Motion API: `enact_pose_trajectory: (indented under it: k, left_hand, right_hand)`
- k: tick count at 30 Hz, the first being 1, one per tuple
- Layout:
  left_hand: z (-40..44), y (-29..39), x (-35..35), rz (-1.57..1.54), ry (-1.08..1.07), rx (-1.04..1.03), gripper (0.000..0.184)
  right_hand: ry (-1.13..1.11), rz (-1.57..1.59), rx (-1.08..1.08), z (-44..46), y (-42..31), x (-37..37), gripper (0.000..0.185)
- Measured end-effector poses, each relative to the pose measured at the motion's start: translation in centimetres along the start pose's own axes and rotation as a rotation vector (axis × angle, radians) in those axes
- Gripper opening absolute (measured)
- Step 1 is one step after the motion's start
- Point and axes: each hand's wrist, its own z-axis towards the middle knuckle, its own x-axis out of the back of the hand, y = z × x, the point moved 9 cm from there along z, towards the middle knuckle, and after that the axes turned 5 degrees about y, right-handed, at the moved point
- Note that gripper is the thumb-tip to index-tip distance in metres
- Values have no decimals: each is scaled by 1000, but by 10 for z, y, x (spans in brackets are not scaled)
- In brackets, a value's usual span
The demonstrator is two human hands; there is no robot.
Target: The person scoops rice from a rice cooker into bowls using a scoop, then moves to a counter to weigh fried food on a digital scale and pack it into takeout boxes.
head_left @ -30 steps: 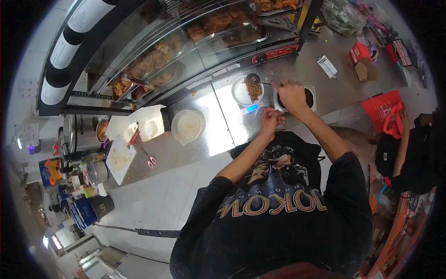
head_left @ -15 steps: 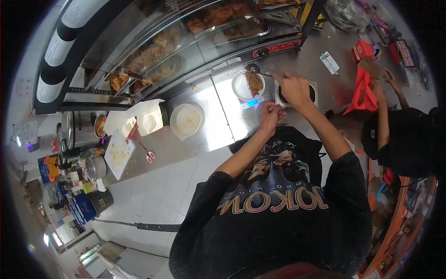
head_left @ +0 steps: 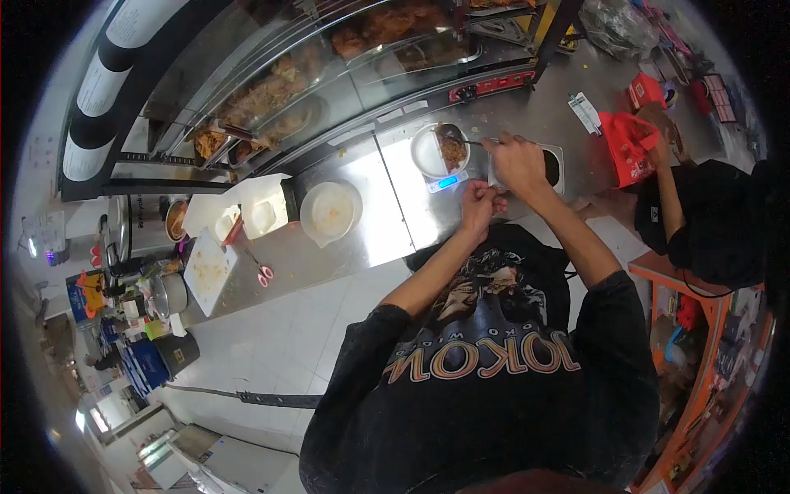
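Observation:
My right hand [head_left: 520,167] is closed around the handle of a ladle [head_left: 448,136]. The ladle's dark head sits over the brown food in a round white bowl [head_left: 425,155]. That bowl rests on a digital scale [head_left: 447,183] with a lit blue display; its other half looks white. Under and beside my right hand stands a metal container [head_left: 561,183] with dark contents, partly hidden by the hand. My left hand [head_left: 480,206] is held low by the container's near left corner, its fingers curled together. Whether they grip anything is hidden.
A glass display case [head_left: 346,90] with fried food runs along the back. Left on the counter are a white plastic bowl [head_left: 329,214], an open takeaway box [head_left: 267,214], scissors [head_left: 263,274] and a cutting board [head_left: 210,272]. At right a co-worker handles a red bag [head_left: 629,148].
The ladle's head has moved down over the brown food from the bowl's upper rim. My left hand stays in place. The co-worker's red bag has shifted left and spread open.

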Motion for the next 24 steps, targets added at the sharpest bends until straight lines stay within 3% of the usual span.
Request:
enact_pose_trajectory:
  k: [6, 15, 18, 23, 24]
  left_hand:
    - [-2, 1, -1, -38, 5, 8, 16]
    - [-2, 0, 3, -28, 27, 17, 13]
    - [1, 2, 1, 8, 24, 18, 12]
    - [5, -5, 15, 53, 78, -8, 13]
    - [6, -3, 13, 47, 70, -13, 14]
  right_hand:
    - [-4, 39, -54, 5, 7, 17, 19]
    - [-199, 11, -6, -6, -2, 5, 20]
    - [-104, 37, -20, -5, 1, 21, 16]
    - [87, 187, -317, -28, 56, 88, 15]
    - [29, 127, -352, -38, 71, 90, 17]
